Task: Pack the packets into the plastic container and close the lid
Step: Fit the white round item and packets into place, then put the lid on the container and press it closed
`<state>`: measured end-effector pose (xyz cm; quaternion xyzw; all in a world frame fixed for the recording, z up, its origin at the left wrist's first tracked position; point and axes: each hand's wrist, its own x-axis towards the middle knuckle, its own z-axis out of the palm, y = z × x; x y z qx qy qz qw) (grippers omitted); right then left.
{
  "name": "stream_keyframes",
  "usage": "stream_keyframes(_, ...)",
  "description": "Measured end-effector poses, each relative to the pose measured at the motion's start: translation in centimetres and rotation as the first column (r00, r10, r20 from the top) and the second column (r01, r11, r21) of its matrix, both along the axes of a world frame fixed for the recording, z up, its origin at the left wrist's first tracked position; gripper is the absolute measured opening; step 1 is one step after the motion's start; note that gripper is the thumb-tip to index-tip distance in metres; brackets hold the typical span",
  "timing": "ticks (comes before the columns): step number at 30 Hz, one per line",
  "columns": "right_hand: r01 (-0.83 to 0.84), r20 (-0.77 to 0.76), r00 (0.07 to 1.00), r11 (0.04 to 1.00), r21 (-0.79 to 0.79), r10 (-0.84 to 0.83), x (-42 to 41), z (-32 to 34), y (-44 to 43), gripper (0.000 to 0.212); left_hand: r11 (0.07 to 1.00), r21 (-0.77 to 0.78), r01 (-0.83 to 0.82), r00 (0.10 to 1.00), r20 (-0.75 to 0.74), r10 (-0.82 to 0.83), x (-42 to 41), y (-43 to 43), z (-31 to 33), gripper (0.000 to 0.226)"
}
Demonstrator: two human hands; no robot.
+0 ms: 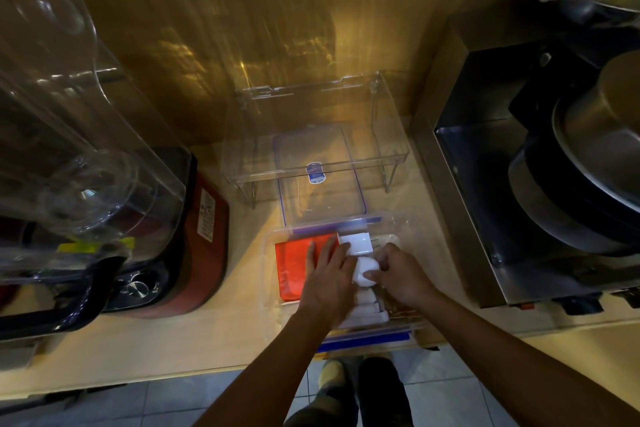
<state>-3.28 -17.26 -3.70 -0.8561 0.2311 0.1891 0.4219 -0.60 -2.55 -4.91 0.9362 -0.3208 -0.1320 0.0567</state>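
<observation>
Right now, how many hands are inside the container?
2: the left hand lies flat over the red packets; the right hand pinches a white packet beside it.

We press our left hand flat on the red packets in the plastic container — our right hand pinches 1 white packet just beside it.

Red packet beside white packets in a clear container (blue-edged).
</observation>
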Motion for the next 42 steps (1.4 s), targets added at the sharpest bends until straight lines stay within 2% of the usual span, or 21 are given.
stream_keyframes(2, -0.023, -0.008, 1.0, 1.0, -0.008, 0.023, 0.0, 0.2, 0.0, 0.034, 0.999, -0.033, -0.003, 1.0, -0.025, 0.002, 0.1, 0.0, 0.4, 0.054)
stream_keyframes(4, -0.048, 0.001, 0.999, 0.998, -0.029, 0.048, 0.2, 0.6, 0.1, 0.032, 0.977, -0.203, -0.07, 0.995, -0.086, 0.053, 0.2, 0.1, 1.2, 0.053)
stream_keyframes(7, -0.047, 0.135, 0.988, 0.986, -0.159, 0.069, 0.9, 2.1, 0.1, 0.018, 0.811, -0.511, -0.284, 0.958, -0.174, 0.227, 1.0, 1.1, 3.9, 0.032)
stream_keyframes(10, 0.032, 0.296, 0.955, 0.974, -0.224, 0.037, 2.4, 3.6, -0.2, 0.016, 0.633, -0.611, -0.475, 0.862, -0.177, 0.475, 3.9, 2.9, 5.3, 0.02)
stream_keyframes(12, 0.087, 0.366, 0.931, 0.98, -0.177, -0.017, 4.2, 4.4, -0.4, 0.017, 0.581, -0.501, -0.642, 0.755, -0.279, 0.594, 6.5, 3.9, 5.6, 0.034)
stream_keyframes(15, 0.012, 0.24, 0.97, 0.968, -0.251, 0.05, 7.4, 4.8, -0.9, 0.029, 0.591, -0.219, -0.777, 0.621, -0.423, 0.66, 10.0, 4.9, 4.8, 0.056)
stream_keyframes(17, -0.08, 0.109, 0.987, 0.957, -0.277, 0.114, 9.3, 4.6, -1.1, 0.032, 0.679, -0.041, -0.733, 0.628, -0.421, 0.654, 11.7, 5.4, 4.0, 0.063)
stream_keyframes(19, -0.062, 0.037, 0.997, 0.985, -0.162, 0.069, 10.7, 4.3, -1.3, 0.011, 0.746, 0.115, -0.656, 0.635, -0.45, 0.628, 13.1, 5.5, 3.5, 0.068)
stream_keyframes(20, -0.044, 0.002, 0.999, 0.993, -0.112, 0.044, 11.4, 4.1, -1.3, 0.011, 0.762, 0.158, -0.628, 0.621, -0.489, 0.613, 13.6, 5.4, 3.4, 0.07)
stream_keyframes(21, -0.024, -0.04, 0.999, 0.996, -0.09, 0.02, 11.9, 4.0, -1.5, 0.025, 0.768, 0.183, -0.614, 0.595, -0.531, 0.603, 14.2, 5.3, 3.3, 0.069)
stream_keyframes(23, -0.043, -0.119, 0.992, 0.996, -0.072, 0.034, 12.8, 3.7, -1.7, 0.036, 0.769, 0.204, -0.606, 0.555, -0.584, 0.592, 15.2, 5.2, 3.2, 0.06)
stream_keyframes(25, -0.047, -0.168, 0.985, 0.996, -0.078, 0.033, 13.5, 3.5, -1.9, 0.034, 0.759, 0.231, -0.609, 0.512, -0.616, 0.598, 16.2, 5.3, 3.3, 0.051)
stream_keyframes(29, -0.007, -0.219, 0.976, 1.0, 0.013, 0.01, 14.0, 2.8, -1.8, 0.024, 0.643, 0.188, -0.743, 0.287, -0.777, 0.56, 16.8, 5.8, 2.9, 0.048)
stream_keyframes(31, 0.025, -0.253, 0.967, 0.995, 0.093, 0.0, 14.0, 2.6, -1.4, 0.013, 0.616, 0.123, -0.778, 0.291, -0.799, 0.526, 16.5, 5.4, 2.8, 0.037)
stream_keyframes(34, 0.101, -0.287, 0.957, 0.982, 0.157, -0.053, 14.2, 2.3, -1.3, 0.019, 0.592, 0.058, -0.804, 0.323, -0.793, 0.517, 16.2, 4.5, 2.8, 0.022)
stream_keyframes(39, 0.255, -0.305, 0.938, 0.924, 0.285, -0.165, 14.3, 3.4, -1.5, 0.037, 0.463, 0.046, -0.885, 0.215, -0.843, 0.494, 16.1, 4.3, 2.9, 0.017)
stream_keyframes(42, 0.324, -0.301, 0.928, 0.872, 0.367, -0.218, 14.3, 3.5, -1.1, 0.035, 0.347, 0.035, -0.937, 0.135, -0.881, 0.453, 16.0, 3.6, 3.2, 0.025)
